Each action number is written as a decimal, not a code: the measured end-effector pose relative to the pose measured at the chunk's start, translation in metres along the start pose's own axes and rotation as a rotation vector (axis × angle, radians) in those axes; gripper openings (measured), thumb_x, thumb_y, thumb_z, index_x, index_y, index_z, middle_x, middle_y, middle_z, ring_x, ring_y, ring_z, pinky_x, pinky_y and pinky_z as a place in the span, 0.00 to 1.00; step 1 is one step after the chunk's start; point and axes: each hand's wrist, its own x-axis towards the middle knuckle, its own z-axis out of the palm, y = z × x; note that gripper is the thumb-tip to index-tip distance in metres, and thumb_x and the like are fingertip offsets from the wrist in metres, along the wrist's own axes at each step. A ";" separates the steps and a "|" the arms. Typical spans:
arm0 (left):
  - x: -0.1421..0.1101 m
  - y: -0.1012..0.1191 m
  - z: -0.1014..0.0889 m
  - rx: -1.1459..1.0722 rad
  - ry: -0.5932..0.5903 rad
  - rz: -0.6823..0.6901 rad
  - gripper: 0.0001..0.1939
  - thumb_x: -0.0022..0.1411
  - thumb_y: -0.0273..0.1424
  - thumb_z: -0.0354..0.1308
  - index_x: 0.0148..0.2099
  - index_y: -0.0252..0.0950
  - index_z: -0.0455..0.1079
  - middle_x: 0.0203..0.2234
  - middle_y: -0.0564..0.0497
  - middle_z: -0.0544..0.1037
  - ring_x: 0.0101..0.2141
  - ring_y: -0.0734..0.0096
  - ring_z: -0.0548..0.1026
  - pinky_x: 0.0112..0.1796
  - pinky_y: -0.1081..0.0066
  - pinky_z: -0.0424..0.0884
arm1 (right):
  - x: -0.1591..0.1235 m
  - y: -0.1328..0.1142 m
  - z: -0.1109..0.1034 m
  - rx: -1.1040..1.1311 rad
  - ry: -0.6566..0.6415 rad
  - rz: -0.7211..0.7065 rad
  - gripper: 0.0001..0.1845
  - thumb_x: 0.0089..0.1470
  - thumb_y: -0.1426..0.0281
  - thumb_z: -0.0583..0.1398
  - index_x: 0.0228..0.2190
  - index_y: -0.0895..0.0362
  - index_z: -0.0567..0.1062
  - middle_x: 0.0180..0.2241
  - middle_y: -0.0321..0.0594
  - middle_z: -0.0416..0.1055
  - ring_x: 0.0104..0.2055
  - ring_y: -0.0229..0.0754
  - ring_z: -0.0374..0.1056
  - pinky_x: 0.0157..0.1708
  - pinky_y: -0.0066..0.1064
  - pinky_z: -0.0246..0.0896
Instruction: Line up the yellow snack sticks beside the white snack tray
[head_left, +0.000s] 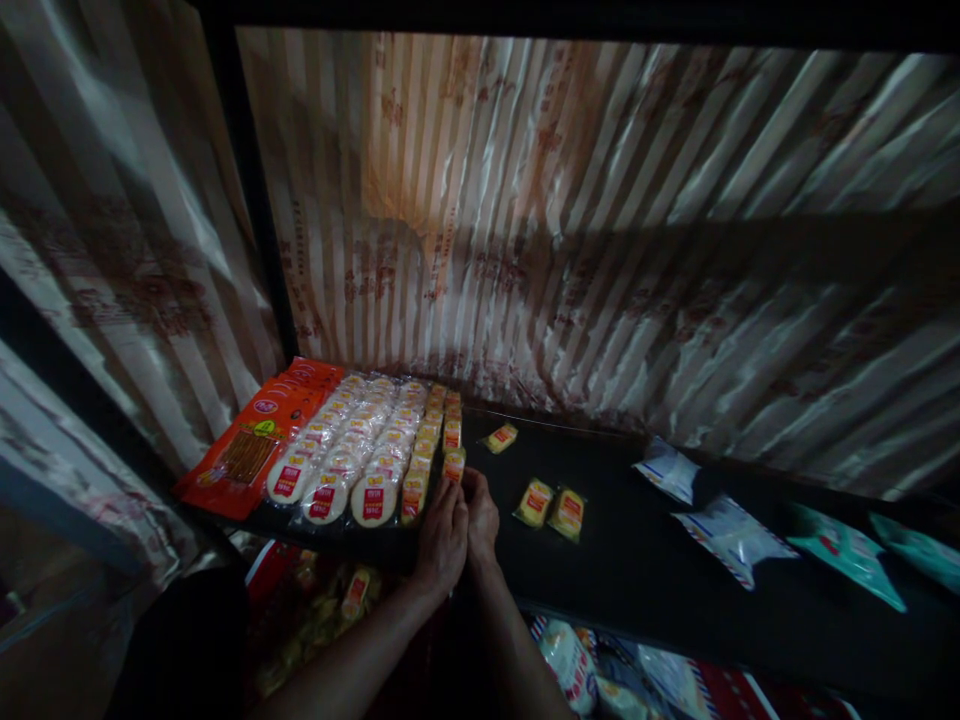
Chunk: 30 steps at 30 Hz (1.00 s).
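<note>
My left hand (444,535) and my right hand (481,517) are side by side at the front of a black shelf (600,590). Between their closed fingertips is a small yellow snack packet (454,463) with a red label, at the near end of a row of similar packets (452,425). Left of it runs another row of yellow packets (415,485). Beyond that lie overlapping rows of round white crackers (375,500) in clear wrappers with red labels. My curled fingers partly hide the held packet's lower end.
A large orange snack bag (251,440) lies at the shelf's left end. To the right are loose yellow packets (534,502), white pouches (735,540) and green pouches (847,550). Below are a container of yellow packets (356,592) and bagged snacks (566,660). A black post (259,200) stands at the left.
</note>
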 end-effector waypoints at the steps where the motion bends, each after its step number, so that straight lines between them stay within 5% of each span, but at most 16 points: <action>1: 0.002 -0.001 0.002 -0.004 0.001 -0.003 0.24 0.61 0.32 0.42 0.59 0.34 0.61 0.60 0.45 0.61 0.59 0.69 0.59 0.60 0.66 0.55 | 0.002 0.000 0.000 0.007 -0.005 -0.003 0.23 0.48 0.61 0.51 0.44 0.58 0.69 0.39 0.44 0.76 0.38 0.44 0.72 0.38 0.33 0.63; 11: 0.026 -0.013 0.012 0.007 0.006 -0.022 0.24 0.60 0.32 0.44 0.59 0.39 0.61 0.57 0.50 0.66 0.60 0.69 0.58 0.60 0.66 0.53 | 0.019 0.004 0.007 0.030 -0.038 -0.038 0.21 0.49 0.61 0.51 0.43 0.56 0.69 0.39 0.42 0.75 0.39 0.43 0.71 0.39 0.33 0.63; 21: 0.059 -0.014 0.060 0.036 0.065 -0.022 0.22 0.58 0.30 0.46 0.54 0.40 0.68 0.55 0.47 0.69 0.62 0.61 0.54 0.62 0.61 0.50 | 0.027 0.009 0.018 0.013 0.018 -0.118 0.21 0.47 0.64 0.52 0.41 0.60 0.72 0.39 0.47 0.72 0.41 0.44 0.68 0.42 0.35 0.63; 30: 0.043 -0.048 0.023 0.112 0.050 0.121 0.24 0.61 0.31 0.44 0.59 0.41 0.61 0.59 0.50 0.63 0.62 0.64 0.53 0.62 0.63 0.51 | 0.038 0.025 0.025 0.056 0.087 -0.166 0.27 0.52 0.60 0.47 0.44 0.65 0.71 0.46 0.54 0.69 0.50 0.47 0.64 0.52 0.41 0.57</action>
